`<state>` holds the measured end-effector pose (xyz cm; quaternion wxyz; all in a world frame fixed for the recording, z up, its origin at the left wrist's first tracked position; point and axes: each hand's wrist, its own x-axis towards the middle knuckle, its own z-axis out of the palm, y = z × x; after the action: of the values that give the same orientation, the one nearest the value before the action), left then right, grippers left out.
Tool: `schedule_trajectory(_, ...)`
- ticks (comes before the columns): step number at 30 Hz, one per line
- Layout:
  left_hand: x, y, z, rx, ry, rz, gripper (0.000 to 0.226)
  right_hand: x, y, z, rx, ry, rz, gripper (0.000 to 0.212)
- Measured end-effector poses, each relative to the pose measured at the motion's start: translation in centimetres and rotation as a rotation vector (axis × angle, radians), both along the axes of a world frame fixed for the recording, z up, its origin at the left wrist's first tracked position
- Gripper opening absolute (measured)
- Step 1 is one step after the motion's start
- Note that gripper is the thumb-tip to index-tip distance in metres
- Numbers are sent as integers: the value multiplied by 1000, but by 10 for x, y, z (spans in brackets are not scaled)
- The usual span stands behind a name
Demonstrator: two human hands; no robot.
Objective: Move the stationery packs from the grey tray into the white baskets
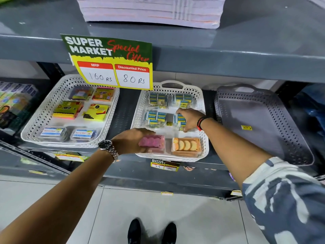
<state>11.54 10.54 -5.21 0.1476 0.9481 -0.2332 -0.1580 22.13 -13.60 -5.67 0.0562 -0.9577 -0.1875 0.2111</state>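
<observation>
Baskets first: on the shelf (123,110) I see 2 white ones and 1 grey tray (260,124) side by side. My left hand (133,140) is at the near-left corner of the middle white basket (139,110), fingers curled over a pink pack (153,143) and holding it by its left end, low inside the basket. Just beside it, to the right, lies an orange pack (186,146), the 2 close together along the near wall. My right hand (189,118) reaches deeper into the same basket, fingers bent down onto a blue-and-yellow pack (180,120); I cannot tell whether it grips that pack or only presses on it. 3 more blue-and-yellow packs (157,100) lie around it in the middle and far part of the basket. The left white basket (44,113) holds 6 packs in 3 rows, yellow and pink ones toward the back, clear boxes in front. The grey tray sits at the right, well apart from my hands, showing only a small yellow sticker (246,127) on its floor. A special-offer sign (109,62) hangs from the upper shelf's edge.
</observation>
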Motion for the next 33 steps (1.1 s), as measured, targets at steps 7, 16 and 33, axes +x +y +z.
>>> schedule_trajectory(7,17,-1,9,-97,-15,85,64,-5,-1,1,-23,-51,48,85)
schedule_trajectory(16,94,-22,-3,165,-14,-8,83,0,-2,-3,-15,-24,19,88)
schedule_trajectory(33,79,-15,-5,134,-242,-51,76,-21,0,6,9,16,-59,93)
